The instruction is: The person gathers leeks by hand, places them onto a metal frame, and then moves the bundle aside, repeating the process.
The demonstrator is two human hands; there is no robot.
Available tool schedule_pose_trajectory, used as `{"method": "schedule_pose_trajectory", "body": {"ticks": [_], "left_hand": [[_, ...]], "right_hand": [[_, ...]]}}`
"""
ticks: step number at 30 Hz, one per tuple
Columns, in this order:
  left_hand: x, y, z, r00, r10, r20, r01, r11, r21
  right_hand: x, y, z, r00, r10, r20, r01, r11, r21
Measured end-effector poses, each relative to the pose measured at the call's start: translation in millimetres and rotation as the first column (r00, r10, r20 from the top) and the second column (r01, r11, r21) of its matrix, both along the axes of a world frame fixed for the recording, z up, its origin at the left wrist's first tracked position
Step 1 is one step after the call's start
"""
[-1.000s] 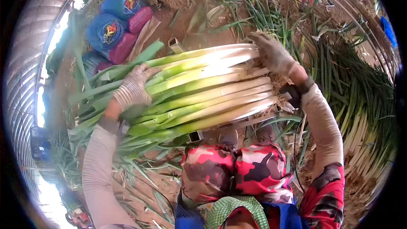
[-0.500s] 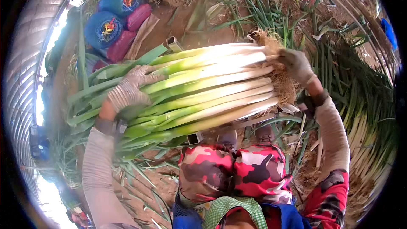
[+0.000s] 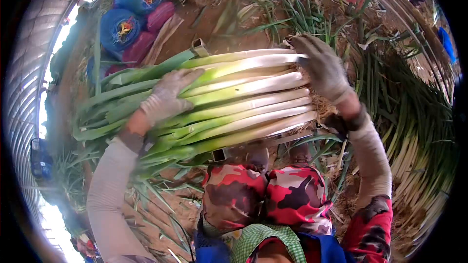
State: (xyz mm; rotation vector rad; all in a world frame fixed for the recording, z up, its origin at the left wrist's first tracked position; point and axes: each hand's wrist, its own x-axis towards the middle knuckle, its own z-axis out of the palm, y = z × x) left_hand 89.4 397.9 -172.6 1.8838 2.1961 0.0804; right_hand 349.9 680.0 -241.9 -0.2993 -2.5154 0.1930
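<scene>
A wide bundle of long green onions (image 3: 253, 102) lies crosswise in front of me, green leaves to the left, white stalks and roots to the right. My left hand (image 3: 170, 95), in a pale glove, rests on the green part with its thumb and fingers spread over the stalks. At the root end, my gloved right hand (image 3: 321, 65) is open, its fingers stretched out against the upper stalk ends. It hides part of the roots. Metal square-tube ends (image 3: 199, 46) poke out from under the bundle.
On the right lies a big heap of green onions (image 3: 414, 156). Blue net bundles (image 3: 119, 29) and pink ones (image 3: 160, 15) sit at the upper left. Loose leaves and dry roots litter the soil. My knees (image 3: 265, 195) are just below the bundle.
My left hand has slid right along the stalks. My right hand, earlier curled at the roots, has shifted left and up and now lies flatter against the ends.
</scene>
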Motion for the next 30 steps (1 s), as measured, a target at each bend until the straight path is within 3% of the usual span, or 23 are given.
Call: {"method": "schedule_pose_trajectory", "body": {"ticks": [2, 4, 5, 6, 8, 10, 11, 12, 14, 15, 18, 19, 22, 23, 25, 26, 30], "left_hand": [[7, 5, -6, 0.999, 0.015, -0.041, -0.014, 1.000, 0.028], [13, 7, -10, 0.996, 0.008, -0.093, -0.005, 0.999, 0.033], [16, 5, -17, 0.967, -0.055, -0.249, 0.067, 0.997, 0.038], [13, 3, -20, 0.976, -0.038, -0.216, 0.043, 0.999, 0.016], [17, 7, -13, 0.990, -0.003, -0.141, 0.001, 1.000, -0.020], [9, 11, -14, 0.992, -0.037, -0.117, 0.038, 0.999, 0.004], [4, 11, -12, 0.992, -0.064, -0.109, 0.066, 0.998, 0.012], [1, 10, -12, 0.991, -0.093, -0.101, 0.095, 0.995, 0.015], [17, 10, 10, 0.910, -0.099, -0.404, 0.064, 0.993, -0.099], [22, 10, 17, 0.833, -0.116, -0.541, 0.038, 0.987, -0.154], [1, 6, 0, 0.859, 0.018, -0.512, -0.157, 0.961, -0.229], [-5, -2, -13, 0.871, 0.059, -0.488, -0.138, 0.982, -0.128], [12, -21, 8, 0.953, -0.053, -0.299, 0.061, 0.998, 0.019], [20, -23, 17, 0.925, -0.080, -0.371, 0.081, 0.997, -0.015], [8, -23, 17, 0.960, -0.085, -0.267, 0.077, 0.996, -0.040], [3, -22, 16, 0.973, -0.087, -0.212, 0.078, 0.996, -0.052], [15, -17, 26, 0.936, -0.090, -0.340, 0.100, 0.995, 0.012]], "right_hand": [[-49, -22, -12, 0.986, 0.096, -0.138, -0.087, 0.994, 0.063], [-65, -35, -41, 0.990, 0.128, 0.063, -0.124, 0.990, -0.065], [-62, -39, -33, 0.974, 0.088, 0.208, -0.062, 0.990, -0.128], [-57, -28, -47, 0.988, 0.151, 0.012, -0.150, 0.987, -0.052], [-35, -27, -44, 0.992, 0.126, -0.024, -0.126, 0.992, 0.019], [-17, -12, -55, 0.992, -0.024, 0.125, 0.034, 0.997, -0.072], [-18, -1, -56, 0.997, 0.040, 0.063, -0.024, 0.971, -0.239], [-21, 6, -60, 0.992, 0.085, 0.093, -0.055, 0.956, -0.287], [-32, 3, -43, 0.973, 0.181, 0.142, -0.114, 0.915, -0.386], [-43, -7, -39, 0.977, 0.208, -0.046, -0.212, 0.927, -0.310], [-79, 6, -73, 0.974, 0.225, 0.007, -0.220, 0.958, -0.185], [-78, 5, -66, 0.972, 0.174, 0.161, -0.140, 0.969, -0.205], [-31, 1, -52, 0.928, 0.368, -0.066, -0.367, 0.865, -0.342], [-23, -5, -47, 0.942, 0.334, 0.022, -0.313, 0.902, -0.296], [-13, -12, -39, 0.951, 0.241, 0.195, -0.206, 0.961, -0.184], [-13, -11, -41, 0.952, 0.245, 0.183, -0.216, 0.963, -0.162], [-21, -8, -27, 0.960, 0.264, 0.096, -0.253, 0.961, -0.116]]}}
